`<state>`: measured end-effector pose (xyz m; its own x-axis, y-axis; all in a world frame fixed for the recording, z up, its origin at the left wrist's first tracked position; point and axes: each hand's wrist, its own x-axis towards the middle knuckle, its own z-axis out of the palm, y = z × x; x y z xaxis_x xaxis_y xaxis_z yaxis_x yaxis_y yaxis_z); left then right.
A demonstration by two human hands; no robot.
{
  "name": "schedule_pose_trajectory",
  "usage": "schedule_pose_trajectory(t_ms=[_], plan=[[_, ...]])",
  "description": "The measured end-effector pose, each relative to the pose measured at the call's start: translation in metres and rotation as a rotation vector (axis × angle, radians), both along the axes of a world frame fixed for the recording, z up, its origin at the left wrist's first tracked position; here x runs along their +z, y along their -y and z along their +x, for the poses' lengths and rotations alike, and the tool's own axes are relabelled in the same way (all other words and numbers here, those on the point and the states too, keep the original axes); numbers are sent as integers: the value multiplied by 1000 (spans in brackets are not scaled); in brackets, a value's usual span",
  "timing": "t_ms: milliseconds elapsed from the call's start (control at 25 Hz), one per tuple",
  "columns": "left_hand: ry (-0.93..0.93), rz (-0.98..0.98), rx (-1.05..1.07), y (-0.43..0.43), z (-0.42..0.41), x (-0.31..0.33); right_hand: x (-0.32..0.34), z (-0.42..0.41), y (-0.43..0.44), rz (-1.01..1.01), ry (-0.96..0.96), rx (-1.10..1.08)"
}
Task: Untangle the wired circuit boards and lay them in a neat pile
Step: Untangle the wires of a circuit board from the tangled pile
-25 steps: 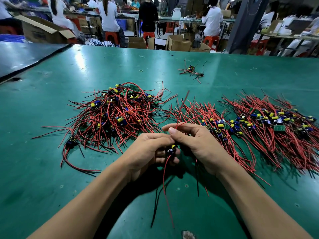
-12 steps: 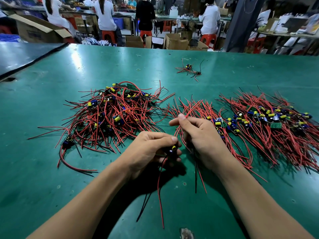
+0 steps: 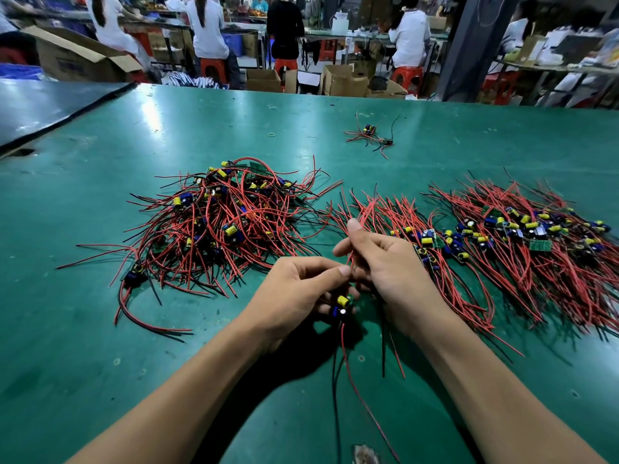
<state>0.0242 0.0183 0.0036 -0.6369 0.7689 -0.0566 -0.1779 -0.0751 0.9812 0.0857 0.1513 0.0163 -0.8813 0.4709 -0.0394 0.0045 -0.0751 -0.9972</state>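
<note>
Head view: my left hand [image 3: 294, 293] is curled shut around a small board [image 3: 343, 304], yellow and blue parts showing between thumb and fingers. Its red and black leads [image 3: 345, 356] hang down toward me over the green tabletop [image 3: 83, 346]. My right hand [image 3: 385, 266] pinches a red wire [image 3: 350, 259] between thumb and forefinger, thumb pointing up, other fingers partly folded; more leads trail out under that palm. The two hands touch at the fingertips, just above the tabletop.

Left of the hands, a tangle [image 3: 221, 222] of boards and red/black wires, messy, wires looping in all directions. One board [image 3: 134, 274] sits at its near-left edge with long leads curling toward me.

Right of the hands, a row [image 3: 412, 236] of boards with wires lying roughly parallel, right beside my right hand. Further right, a bigger pile [image 3: 529, 236], wires also mostly aligned, reaching the frame edge.

Far centre of the tabletop, a stray board [image 3: 370, 133] with wires, well apart from the rest. A small ring [image 3: 272, 134] lies to its left.

Behind the tabletop: people seated on red stools, cardboard boxes [image 3: 338, 80], other benches. Details there are blurry.
</note>
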Motion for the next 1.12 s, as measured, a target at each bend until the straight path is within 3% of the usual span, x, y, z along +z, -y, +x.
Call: schedule_pose_trajectory(t_ms=[120, 280, 640, 760, 880, 920, 1040, 1120], plan=[[24, 58, 3, 2, -4, -4, -4, 2, 3, 99, -3, 146], [-72, 16, -120, 6, -8, -2, -3, 3, -2, 378, 79, 201], [-17, -35, -154, 6, -6, 4, -2, 3, -28, 563, 84, -150], [7, -32, -150, 5, -6, 3, -6, 0, -28, 456, 56, -226], [15, -41, -101, 5, -6, 1, -2, -4, -19, -13, -31, -92], [25, -31, -78, 5, -6, 1, -2, -4, -17, -73, -33, -15], [59, 21, -20, 5, -7, 1, -5, 0, -8, 54, 56, 213], [45, 10, -7, 5, -7, 1, -7, 2, -6, 150, 87, 212]])
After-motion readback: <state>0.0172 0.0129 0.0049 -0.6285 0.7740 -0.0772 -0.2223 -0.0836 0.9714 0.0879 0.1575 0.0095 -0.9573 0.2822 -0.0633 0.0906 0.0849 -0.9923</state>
